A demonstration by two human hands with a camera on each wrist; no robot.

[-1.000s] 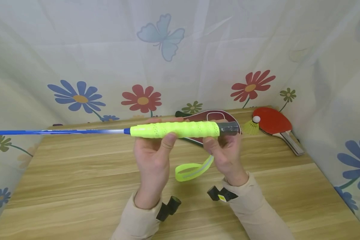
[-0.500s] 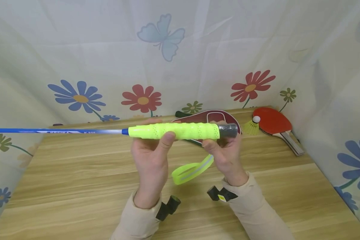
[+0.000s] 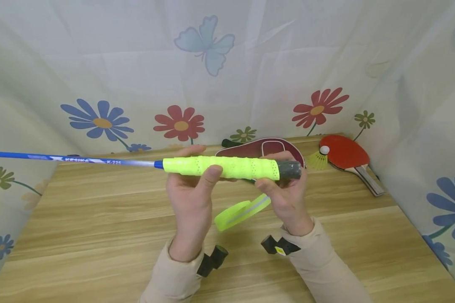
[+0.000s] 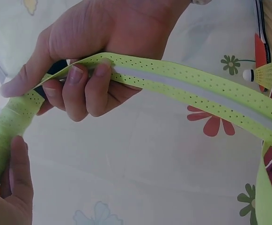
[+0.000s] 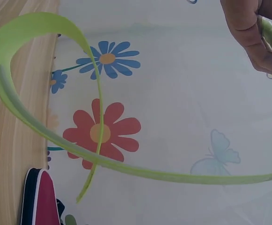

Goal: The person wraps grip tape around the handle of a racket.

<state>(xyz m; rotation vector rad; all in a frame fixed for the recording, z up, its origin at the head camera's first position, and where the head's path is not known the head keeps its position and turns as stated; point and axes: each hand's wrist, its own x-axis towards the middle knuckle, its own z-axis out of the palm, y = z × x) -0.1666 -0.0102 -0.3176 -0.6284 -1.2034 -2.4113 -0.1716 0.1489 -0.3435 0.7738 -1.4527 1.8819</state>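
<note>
Above the table, a badminton racket's blue shaft (image 3: 79, 160) extends left out of the head view, with its head out of frame. Bright yellow-green grip tape (image 3: 242, 168) covers most of the handle, leaving a dark bare butt end (image 3: 290, 169) at the right. My left hand (image 3: 189, 206) holds the wrapped handle, thumb on the near side. Near the butt, my right hand (image 3: 288, 204) grips the tape and handle, its thumb at the last turn. In the left wrist view its fingers curl over the loose perforated tape tail (image 4: 192, 84), backed by a pale strip. That tail loops freely in the right wrist view.
Behind the hands on the wooden table (image 3: 98, 235) lies a dark red racket cover (image 3: 246, 148). To its right are a yellow shuttlecock (image 3: 319, 159) and a red table tennis bat (image 3: 343, 153). A flower-printed curtain (image 3: 136, 63) stands behind.
The racket has turned and tilted: the shaft's lettering now shows, its far end is higher and the butt slightly lower. The tape loop has swung a little left. Both hands keep their hold.
</note>
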